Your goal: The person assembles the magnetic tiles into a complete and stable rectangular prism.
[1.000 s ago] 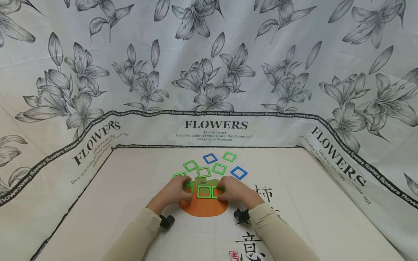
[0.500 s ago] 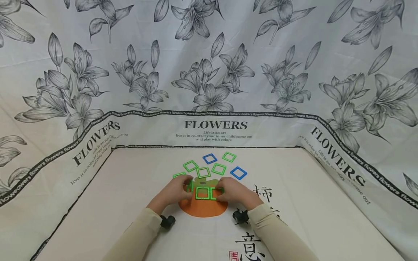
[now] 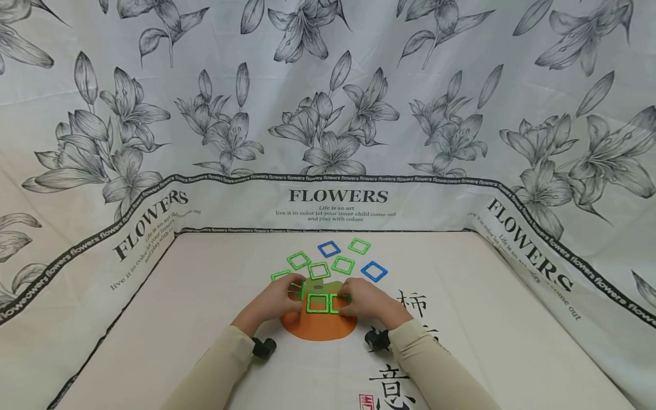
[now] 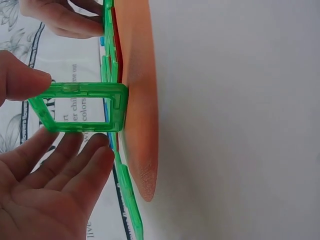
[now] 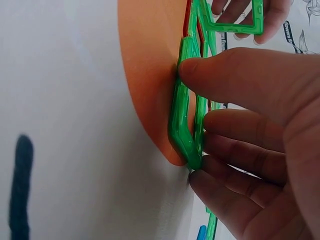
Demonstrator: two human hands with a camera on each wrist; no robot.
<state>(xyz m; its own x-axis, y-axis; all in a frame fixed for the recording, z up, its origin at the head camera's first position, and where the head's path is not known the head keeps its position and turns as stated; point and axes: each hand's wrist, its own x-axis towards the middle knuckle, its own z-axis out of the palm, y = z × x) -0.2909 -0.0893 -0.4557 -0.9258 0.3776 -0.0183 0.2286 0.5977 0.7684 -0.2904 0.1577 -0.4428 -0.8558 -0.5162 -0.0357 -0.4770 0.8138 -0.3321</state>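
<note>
In the left wrist view my left hand (image 4: 55, 185) pinches a green square magnetic tile (image 4: 75, 90) between thumb and fingers. That tile stands on edge on the orange persimmon print (image 3: 319, 331). Just to its right in the head view lies a flat green tile frame (image 3: 318, 312), joined side to side with another green tile (image 3: 335, 311). My right hand (image 3: 366, 299) holds this second tile, thumb on the near edge and fingers on the far one, as the right wrist view shows its rim (image 5: 179, 112). Red edging shows beside the flat green tiles in both wrist views.
Beyond my hands lie several loose green tiles, among them one at the back (image 3: 360, 240), and two blue tiles (image 3: 374, 279). Black characters (image 3: 392, 387) are printed on the pale cloth (image 3: 154, 330). A flowered curtain (image 3: 338, 216) encloses the table's back and sides.
The left hand's tile has turned to stand on edge and shifted slightly right, closer to the joined pair. My right hand and the pair slid a little left, then stayed put.
</note>
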